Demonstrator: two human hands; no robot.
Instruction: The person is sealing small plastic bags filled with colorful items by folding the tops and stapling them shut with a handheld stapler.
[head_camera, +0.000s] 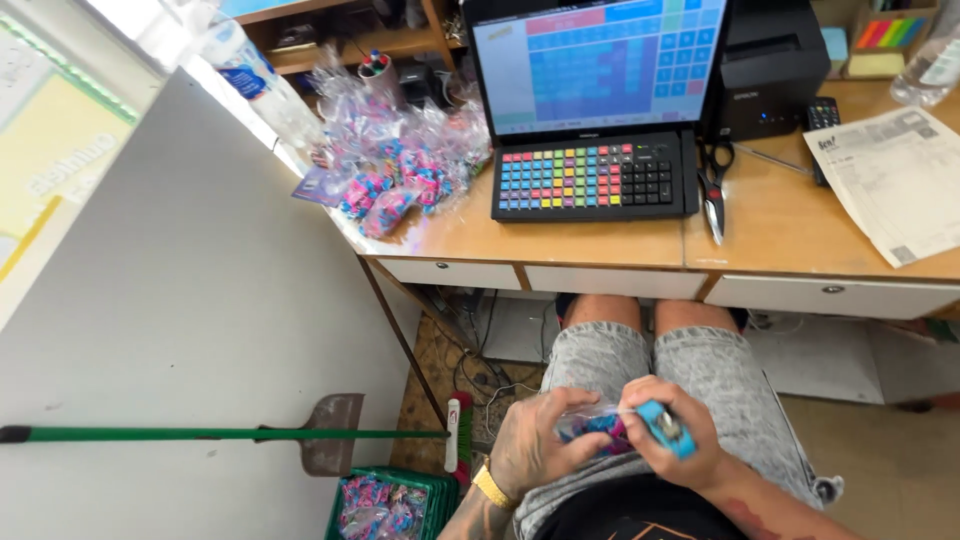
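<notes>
A small clear packet with pink and blue contents lies in the grip. Far above it stands a blue screen; up-left, a pile of similar packets; lower-left, more packets in a green crate.

A: How are the two hands placed?
B: Both meet over the lap. The left hand curls palm-down, fingers bent inward, a gold band at its wrist.
A: And the other?
B: The right hand is clenched, knuckles up, forearm entering from lower right.
</notes>
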